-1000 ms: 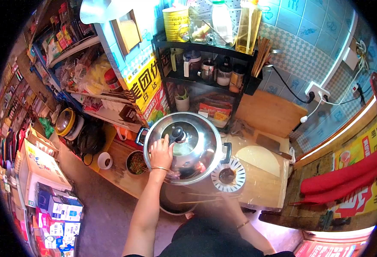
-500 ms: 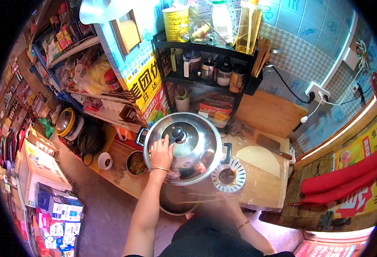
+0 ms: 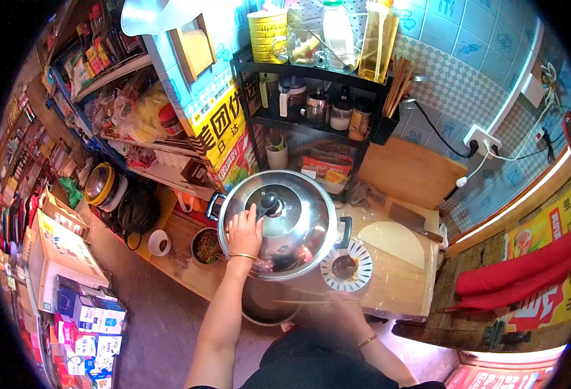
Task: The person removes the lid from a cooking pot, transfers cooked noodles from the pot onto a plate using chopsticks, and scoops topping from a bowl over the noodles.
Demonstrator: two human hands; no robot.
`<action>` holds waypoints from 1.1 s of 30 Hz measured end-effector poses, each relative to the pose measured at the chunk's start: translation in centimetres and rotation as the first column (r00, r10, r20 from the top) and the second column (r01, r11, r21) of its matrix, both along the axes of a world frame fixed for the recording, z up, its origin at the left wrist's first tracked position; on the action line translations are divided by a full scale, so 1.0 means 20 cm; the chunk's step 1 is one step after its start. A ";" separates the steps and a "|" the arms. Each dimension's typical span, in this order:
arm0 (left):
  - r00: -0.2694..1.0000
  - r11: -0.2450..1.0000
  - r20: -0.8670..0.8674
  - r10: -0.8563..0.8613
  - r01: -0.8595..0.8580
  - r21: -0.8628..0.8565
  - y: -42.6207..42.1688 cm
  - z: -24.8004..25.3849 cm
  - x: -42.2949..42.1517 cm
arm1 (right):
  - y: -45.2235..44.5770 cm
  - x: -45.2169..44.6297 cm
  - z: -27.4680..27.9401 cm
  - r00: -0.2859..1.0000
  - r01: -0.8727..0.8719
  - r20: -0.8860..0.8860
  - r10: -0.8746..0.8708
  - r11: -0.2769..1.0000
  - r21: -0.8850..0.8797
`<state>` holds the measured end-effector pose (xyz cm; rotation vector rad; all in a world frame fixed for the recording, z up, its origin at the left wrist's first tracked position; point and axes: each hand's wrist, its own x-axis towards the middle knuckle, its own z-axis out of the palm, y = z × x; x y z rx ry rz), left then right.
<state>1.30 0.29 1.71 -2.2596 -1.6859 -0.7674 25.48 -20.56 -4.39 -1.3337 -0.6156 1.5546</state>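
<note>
A large pot under a shiny metal lid (image 3: 305, 214) stands on the counter in front of me. My left hand (image 3: 244, 236) lies on the left part of the lid, fingers stretched out beside the black knob (image 3: 270, 203). Below the pot, my right hand (image 3: 337, 310) is blurred, with thin chopsticks (image 3: 308, 301) pointing left from it. Their tips are over a dark round pan (image 3: 266, 303), partly hidden under the pot and my arm. Just above my right hand sits a striped plate (image 3: 328, 268) with dark sauce in its middle.
Left of the pot are a bowl of chopped seasoning (image 3: 205, 246) and a white cup (image 3: 159, 243). A cleaver (image 3: 407, 217) and a pale dough sheet (image 3: 392, 243) lie on the right. Behind stands a black rack (image 3: 298, 68) with jars.
The chopsticks and my right hand have shifted slightly, still blurred. My left hand stays in the same place on the lid.
</note>
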 end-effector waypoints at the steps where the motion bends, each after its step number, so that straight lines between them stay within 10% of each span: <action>1: 1.000 1.000 0.002 0.000 0.000 -0.006 0.00 -0.01 0.00 | 0.00 0.00 -0.02 0.996 0.010 -0.083 -0.017 0.997 -0.080; 5: 1.000 1.000 0.000 -0.004 0.004 0.025 0.00 -0.01 0.00 | -0.01 0.02 -0.17 0.975 -0.104 0.211 0.063 0.976 0.191; 13: 1.000 1.000 0.013 -0.005 0.004 0.022 0.00 -0.01 0.00 | 0.00 0.00 -0.02 0.983 0.052 -0.169 -0.072 0.992 -0.119; 33: 1.000 1.000 0.000 0.000 0.000 -0.005 0.00 0.00 0.00 | 0.00 0.00 -0.10 0.984 0.007 -0.176 -0.026 0.994 -0.109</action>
